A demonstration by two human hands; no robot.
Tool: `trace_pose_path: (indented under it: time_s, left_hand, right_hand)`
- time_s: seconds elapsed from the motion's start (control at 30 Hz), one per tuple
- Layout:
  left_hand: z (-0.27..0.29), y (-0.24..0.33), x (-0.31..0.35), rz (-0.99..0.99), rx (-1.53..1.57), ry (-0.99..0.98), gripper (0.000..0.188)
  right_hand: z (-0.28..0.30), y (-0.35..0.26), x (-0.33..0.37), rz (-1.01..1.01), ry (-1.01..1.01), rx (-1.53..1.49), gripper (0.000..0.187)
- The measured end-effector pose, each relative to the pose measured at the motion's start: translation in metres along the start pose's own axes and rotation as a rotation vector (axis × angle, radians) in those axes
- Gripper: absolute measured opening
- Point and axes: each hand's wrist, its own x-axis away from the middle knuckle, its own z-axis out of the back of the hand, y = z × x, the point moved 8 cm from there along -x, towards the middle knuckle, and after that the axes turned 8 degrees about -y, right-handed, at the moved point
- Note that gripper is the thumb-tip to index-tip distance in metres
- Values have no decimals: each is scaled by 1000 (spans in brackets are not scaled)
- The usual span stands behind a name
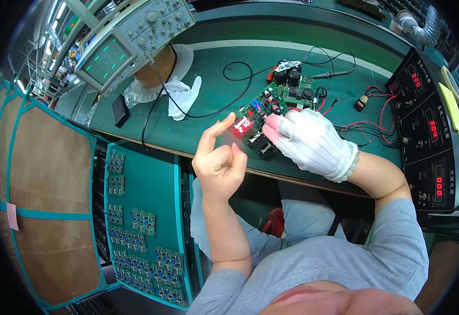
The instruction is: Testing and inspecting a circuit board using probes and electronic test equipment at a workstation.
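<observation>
A green circuit board (270, 102) with a lit red digit display is tilted at the bench's front edge, between my hands. My bare left hand (220, 165) has its index finger and thumb around the board's left end, the other fingers curled. My right hand (313, 140), in a white striped glove, has its fingertips together on the board's right side; they hide part of the board. Just behind stands another assembly (294, 79) with dark cylindrical components and a white label. A black-handled probe (330, 74) lies beside it, its cable looping over the bench.
An oscilloscope (129, 42) with green traces stands at the back left, near a white glove (183, 97) and a black box (119, 111). Power supply units (424, 131) with red readouts fill the right side. Several small boards lie on a green rack (158, 202) at lower left.
</observation>
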Motion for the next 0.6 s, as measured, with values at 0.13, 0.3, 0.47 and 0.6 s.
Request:
trace_pose_path:
  time_s: [0.13, 0.3, 0.47, 0.6]
  left_hand:
    - [0, 0, 0, 7, -3, -2, 31]
    - [0, 0, 0, -4, -7, 3, 32]
    - [0, 0, 0, -6, -18, 2, 32]
    - [0, 1, 0, -13, -18, -1, 32]
  right_hand:
    - [-2, 1, 1, -16, -9, 17, 29]
    - [-1, -2, 1, 20, 33, 35, 30]
    - [-3, -1, 2, -1, -8, 43, 36]
    - [-1, -2, 2, 22, 24, 61, 31]
